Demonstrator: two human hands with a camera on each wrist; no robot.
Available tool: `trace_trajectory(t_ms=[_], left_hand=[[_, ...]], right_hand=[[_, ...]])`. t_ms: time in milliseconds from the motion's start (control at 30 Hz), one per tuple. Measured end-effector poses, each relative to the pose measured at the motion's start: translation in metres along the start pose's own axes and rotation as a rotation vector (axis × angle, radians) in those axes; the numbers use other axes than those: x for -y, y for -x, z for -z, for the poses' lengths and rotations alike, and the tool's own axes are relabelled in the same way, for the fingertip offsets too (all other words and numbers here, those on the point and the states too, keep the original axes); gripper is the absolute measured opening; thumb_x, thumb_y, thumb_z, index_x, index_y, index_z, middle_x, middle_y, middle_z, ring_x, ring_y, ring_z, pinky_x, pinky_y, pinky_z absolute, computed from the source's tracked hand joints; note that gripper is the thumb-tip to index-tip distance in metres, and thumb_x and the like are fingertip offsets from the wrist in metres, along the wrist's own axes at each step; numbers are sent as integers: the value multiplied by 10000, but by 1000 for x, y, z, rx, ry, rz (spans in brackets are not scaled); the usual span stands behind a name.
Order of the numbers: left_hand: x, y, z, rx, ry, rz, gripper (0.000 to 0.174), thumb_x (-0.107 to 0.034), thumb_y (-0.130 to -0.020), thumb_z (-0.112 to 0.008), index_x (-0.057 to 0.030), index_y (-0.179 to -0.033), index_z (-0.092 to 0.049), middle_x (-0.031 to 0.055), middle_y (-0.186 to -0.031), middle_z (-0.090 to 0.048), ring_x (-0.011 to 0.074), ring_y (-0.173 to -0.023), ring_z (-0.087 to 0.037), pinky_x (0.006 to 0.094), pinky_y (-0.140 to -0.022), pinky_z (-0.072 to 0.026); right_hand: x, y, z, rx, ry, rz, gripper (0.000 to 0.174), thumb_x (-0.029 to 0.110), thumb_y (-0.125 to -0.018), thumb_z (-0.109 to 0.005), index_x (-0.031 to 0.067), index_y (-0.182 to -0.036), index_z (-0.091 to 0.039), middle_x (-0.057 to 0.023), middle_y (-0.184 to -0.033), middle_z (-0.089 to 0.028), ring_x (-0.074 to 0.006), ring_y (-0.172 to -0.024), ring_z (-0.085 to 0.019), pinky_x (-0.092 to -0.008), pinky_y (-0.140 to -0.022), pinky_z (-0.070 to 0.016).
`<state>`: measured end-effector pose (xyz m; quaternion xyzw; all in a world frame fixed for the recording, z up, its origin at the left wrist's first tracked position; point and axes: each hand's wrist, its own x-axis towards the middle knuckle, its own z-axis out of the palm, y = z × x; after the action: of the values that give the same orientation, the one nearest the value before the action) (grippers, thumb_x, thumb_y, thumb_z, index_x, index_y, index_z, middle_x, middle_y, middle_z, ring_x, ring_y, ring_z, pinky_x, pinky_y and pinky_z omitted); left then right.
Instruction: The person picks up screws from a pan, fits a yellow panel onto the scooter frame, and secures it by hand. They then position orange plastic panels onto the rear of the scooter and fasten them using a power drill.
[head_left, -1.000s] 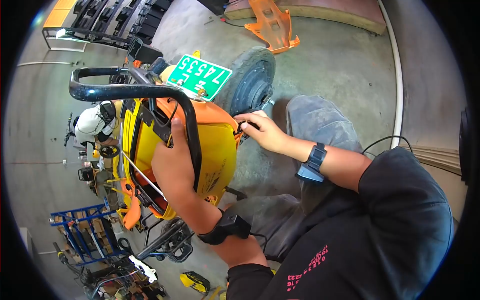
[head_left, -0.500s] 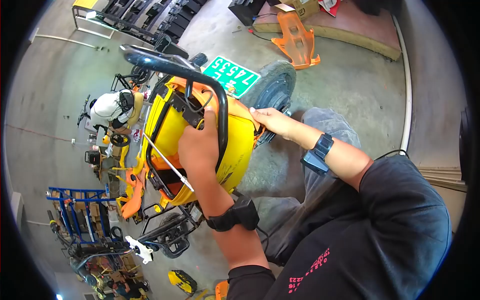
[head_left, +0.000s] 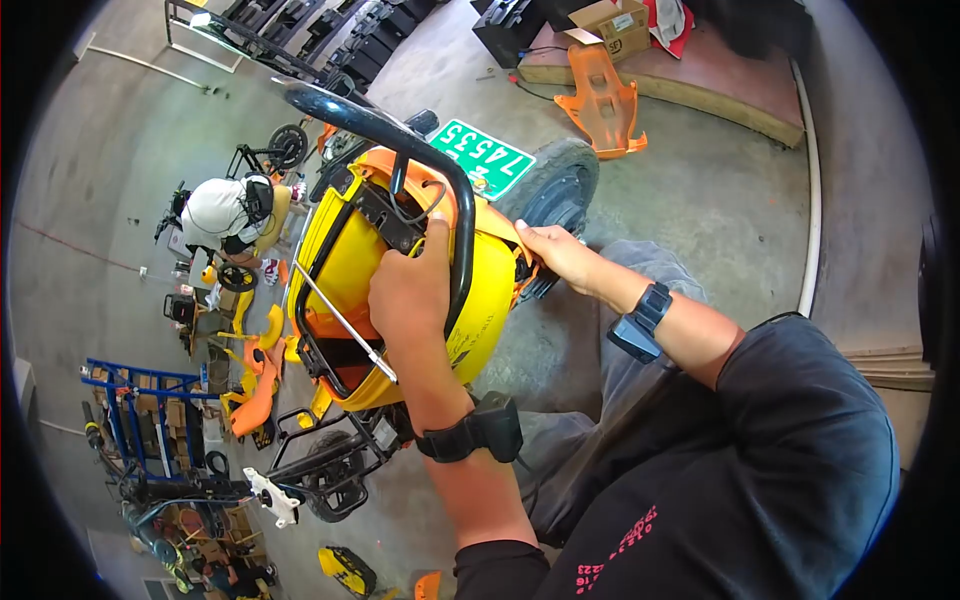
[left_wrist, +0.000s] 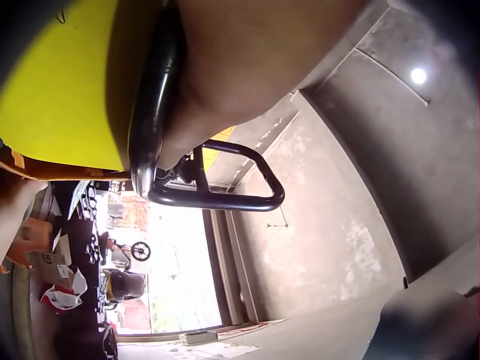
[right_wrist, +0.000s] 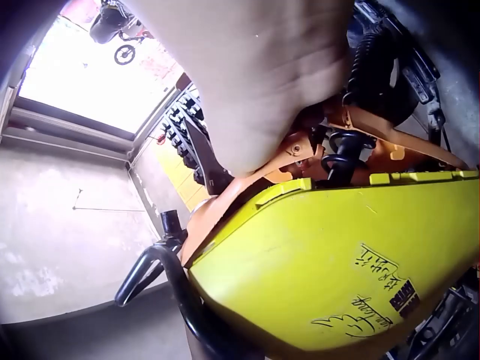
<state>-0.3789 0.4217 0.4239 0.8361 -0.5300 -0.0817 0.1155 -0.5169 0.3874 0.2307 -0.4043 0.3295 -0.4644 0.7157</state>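
Observation:
An electric scooter with a yellow body (head_left: 487, 318), an orange tail panel (head_left: 492, 218) and a black grab bar (head_left: 463, 235) stands before me. My left hand (head_left: 412, 290) reaches in beside the bar, one digit extended up to the panel near a thin black cable (head_left: 412, 216); its other fingers are hidden. My right hand (head_left: 562, 256) holds the panel's side edge, thumb on top, fingers out of sight behind. In the right wrist view, the palm lies over the orange panel (right_wrist: 217, 214), near a coil spring (right_wrist: 346, 156).
A silver rod (head_left: 345, 322) lies across the body's opening. Behind the green plate (head_left: 487, 160) is the rear wheel (head_left: 562, 185). An orange plastic part (head_left: 603, 105) lies on the floor by a low platform (head_left: 720, 95). Another person (head_left: 222, 212) is at the left, near a blue rack (head_left: 135, 415).
The head view has shifted, so the scooter appears farther right. My right hand has gone from the panel's lower corner to its side edge, thumb on top. The left hand stays beside the bar.

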Motion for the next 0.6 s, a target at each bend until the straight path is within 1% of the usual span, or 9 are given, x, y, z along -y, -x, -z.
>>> trace_trajectory(t_ms=[200,233,267,333,367,400,467,500,600], left_hand=[[4,-3,-2,21,35,12,787,-685,-811,-517,55,-1022,-681,268,-1072,-662,413,-1059,-620,467,-935,-455],[4,-3,-2,19,36,11,787,-685,-811,-517,55,-1022,-681,268,-1072,-662,413,-1059,-620,467,-935,-455],[5,-4,-3,12,32,-2,795,-690,-808,-513,58,-1022,-679,269,-1073,-661,412,-1060,-619,467,-936,-455],[5,-4,-2,0,26,-9,803,-695,-806,-509,60,-1023,-677,269,-1074,-661,412,-1061,-619,467,-938,-454],[4,-3,-1,-7,10,0,806,-697,-804,-508,61,-1021,-677,269,-1073,-661,412,-1061,-619,467,-938,-454],[3,-2,-1,-9,-9,8,809,-700,-802,-508,61,-1020,-676,269,-1073,-661,411,-1061,-619,467,-938,-455],[2,-1,-2,-22,5,-9,794,-692,-805,-512,54,-1020,-679,266,-1070,-663,408,-1061,-620,466,-935,-456],[3,-2,-3,-13,19,-12,789,-691,-806,-512,50,-1019,-680,265,-1068,-663,407,-1057,-621,465,-931,-457],[2,0,-1,3,25,-12,772,-684,-813,-512,41,-1014,-684,262,-1061,-665,409,-1045,-623,467,-920,-459]], right_hand=[[-5,-10,6,15,31,0,565,469,-1013,-442,-36,-1075,-687,-50,-955,-701,-100,-836,-615,-258,-815,-482],[1,-5,6,47,14,-2,524,432,-1014,-466,-37,-1149,-655,-43,-995,-690,-98,-892,-607,-267,-821,-482],[-3,-6,9,50,17,3,524,432,-1014,-466,-37,-1149,-655,-43,-995,-690,-98,-892,-607,-267,-821,-482],[-12,-7,11,198,61,220,515,381,-979,-569,-33,-1286,-562,-51,-1118,-657,-116,-1006,-585,-287,-891,-473],[-13,-4,10,283,57,273,622,327,-916,-680,-15,-1385,-459,-52,-1202,-616,-132,-1083,-552,-303,-958,-450],[-12,-4,9,297,23,235,691,260,-840,-771,-20,-1382,-448,-56,-1211,-611,-142,-1098,-549,-306,-999,-430],[-15,-3,2,267,7,271,680,158,-786,-810,-23,-1349,-473,-58,-1189,-621,-145,-1089,-557,-306,-988,-438],[-13,-2,-1,194,59,242,693,66,-735,-830,-30,-1328,-483,-65,-1187,-624,-152,-1085,-565,-306,-983,-444],[-8,3,-9,136,-6,215,685,28,-730,-821,-34,-1322,-482,-67,-1181,-628,-156,-1086,-571,-308,-985,-446]])
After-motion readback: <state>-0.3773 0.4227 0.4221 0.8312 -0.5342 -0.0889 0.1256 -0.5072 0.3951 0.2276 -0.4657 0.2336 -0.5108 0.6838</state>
